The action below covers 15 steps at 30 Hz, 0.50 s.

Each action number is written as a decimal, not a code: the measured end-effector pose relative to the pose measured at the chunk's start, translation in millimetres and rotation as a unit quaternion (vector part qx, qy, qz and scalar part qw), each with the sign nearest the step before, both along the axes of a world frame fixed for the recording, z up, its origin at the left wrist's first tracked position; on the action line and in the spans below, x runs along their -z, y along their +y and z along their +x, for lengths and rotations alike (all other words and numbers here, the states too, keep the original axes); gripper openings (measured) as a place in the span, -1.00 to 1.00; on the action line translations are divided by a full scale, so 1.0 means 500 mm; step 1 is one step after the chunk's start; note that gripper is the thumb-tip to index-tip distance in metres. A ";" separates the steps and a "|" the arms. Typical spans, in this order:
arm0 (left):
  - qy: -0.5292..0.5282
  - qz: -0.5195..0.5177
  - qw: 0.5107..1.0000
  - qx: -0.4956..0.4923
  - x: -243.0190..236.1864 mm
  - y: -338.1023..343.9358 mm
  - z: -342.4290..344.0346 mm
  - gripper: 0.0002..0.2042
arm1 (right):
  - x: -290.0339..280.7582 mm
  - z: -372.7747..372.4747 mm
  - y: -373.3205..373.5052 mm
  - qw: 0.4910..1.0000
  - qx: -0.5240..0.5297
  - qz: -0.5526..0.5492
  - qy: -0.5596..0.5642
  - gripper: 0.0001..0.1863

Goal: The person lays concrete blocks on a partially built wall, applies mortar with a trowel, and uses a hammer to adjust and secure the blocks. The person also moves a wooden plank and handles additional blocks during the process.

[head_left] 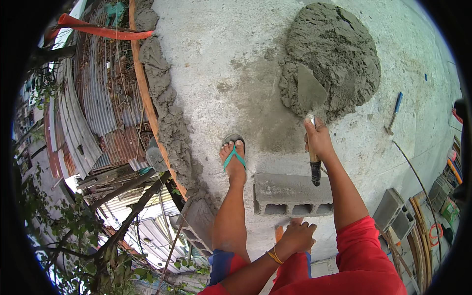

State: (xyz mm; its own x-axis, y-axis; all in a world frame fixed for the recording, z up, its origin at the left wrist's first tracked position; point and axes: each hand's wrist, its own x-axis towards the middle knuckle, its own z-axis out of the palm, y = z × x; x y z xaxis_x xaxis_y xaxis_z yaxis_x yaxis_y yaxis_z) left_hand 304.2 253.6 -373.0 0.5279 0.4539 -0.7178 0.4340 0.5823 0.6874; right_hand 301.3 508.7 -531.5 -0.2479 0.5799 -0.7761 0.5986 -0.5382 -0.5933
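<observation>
My right hand [319, 140] is closed round the handle of a trowel [310, 91]. The trowel's pointed blade lies against the near edge of a large mound of wet grey mortar [339, 54]. Just below this hand, a hollow concrete block [290, 184] lies on the floor, its openings facing me. My left hand [296, 238] is low in the middle, in front of my right leg, with bent fingers. Beside it shows a small orange piece [279, 232]; whether the hand grips anything is hidden. My left foot [233, 152], in a flip-flop, stands left of the block.
A thick strip of mortar [169, 113] runs along a wooden board [146, 93] at the slab's left edge. Beyond lie rusty corrugated sheets [98, 98], lower down. A hammer [395, 113] and thin rod [418, 169] lie right. More blocks [389, 209] stand lower right.
</observation>
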 end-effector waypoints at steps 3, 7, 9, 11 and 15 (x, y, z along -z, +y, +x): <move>0.044 0.053 0.996 -0.063 0.006 -0.026 0.004 -0.58 | 0.044 -0.045 0.005 0.994 0.047 -0.049 -0.087 -0.55; 0.041 0.036 0.998 -0.025 0.005 -0.030 0.002 -0.59 | 0.055 0.053 -0.088 0.990 0.137 -0.036 -0.021 -0.60; -0.002 0.006 1.000 0.019 -0.003 -0.016 -0.001 -0.58 | 0.041 0.107 -0.152 0.964 0.260 -0.051 -0.012 -0.60; -0.029 -0.023 0.998 0.046 -0.017 -0.005 -0.014 -0.55 | 0.028 0.122 -0.193 0.917 0.384 -0.095 -0.044 -0.58; -0.001 -0.063 0.996 0.057 -0.038 0.006 -0.051 -0.54 | 0.078 0.001 -0.153 0.920 0.351 -0.161 -0.066 -0.56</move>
